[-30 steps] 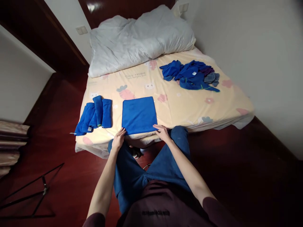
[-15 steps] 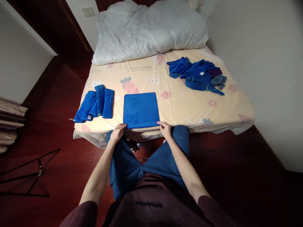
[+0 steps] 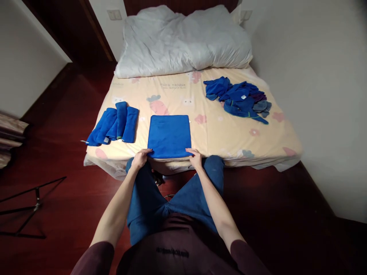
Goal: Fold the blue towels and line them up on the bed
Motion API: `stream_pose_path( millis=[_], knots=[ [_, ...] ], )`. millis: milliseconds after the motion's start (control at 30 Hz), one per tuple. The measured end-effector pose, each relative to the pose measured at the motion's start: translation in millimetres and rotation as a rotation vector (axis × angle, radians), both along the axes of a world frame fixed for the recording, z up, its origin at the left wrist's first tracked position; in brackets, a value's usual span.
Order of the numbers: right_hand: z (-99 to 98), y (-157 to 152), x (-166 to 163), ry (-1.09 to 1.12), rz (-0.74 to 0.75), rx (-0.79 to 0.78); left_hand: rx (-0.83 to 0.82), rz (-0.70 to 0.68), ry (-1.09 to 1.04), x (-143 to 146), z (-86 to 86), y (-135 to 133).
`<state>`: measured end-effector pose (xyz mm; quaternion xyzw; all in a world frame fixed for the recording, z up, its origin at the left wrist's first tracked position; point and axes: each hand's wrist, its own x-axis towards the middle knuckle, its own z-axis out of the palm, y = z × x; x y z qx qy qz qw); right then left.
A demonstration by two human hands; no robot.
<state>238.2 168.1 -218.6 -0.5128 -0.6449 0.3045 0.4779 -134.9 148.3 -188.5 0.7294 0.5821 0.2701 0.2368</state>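
A square blue towel (image 3: 169, 133) lies flat at the front edge of the bed, its near edge at the mattress rim. My left hand (image 3: 140, 158) pinches its near left corner, with the fingertips closed on the cloth. At the near right corner, my right hand (image 3: 195, 158) has its fingers closed on the edge in the same way. To the left are several rolled blue towels (image 3: 130, 124) lying side by side. A loose heap of blue, purple and grey-blue cloths (image 3: 241, 95) is farther back on the right.
The bed sheet (image 3: 172, 101) is pale yellow with carrot and flower prints. A white quilt (image 3: 183, 42) is bunched at the head of the bed. My knees touch the bed's front. A black tripod leg frame (image 3: 36, 208) stands on the dark red floor at left.
My view has shifted slightly. The right hand has moved a little inward along the towel's near edge; the left still holds its corner. The towel remains flat.
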Motion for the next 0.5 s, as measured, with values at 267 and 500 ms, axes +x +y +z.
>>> stream_pose_path(
  millis=[267, 500],
  knots=[
    [-7.4, 3.3, 0.1, 0.1, -0.144, -0.1, -0.014, 0.213, -0.085, 0.0, 9.3, -6.3],
    [-10.8, 6.1, -2.7, 0.102, -0.263, -0.117, -0.031, 0.259, -0.081, 7.6, 14.6, -4.7]
  ],
)
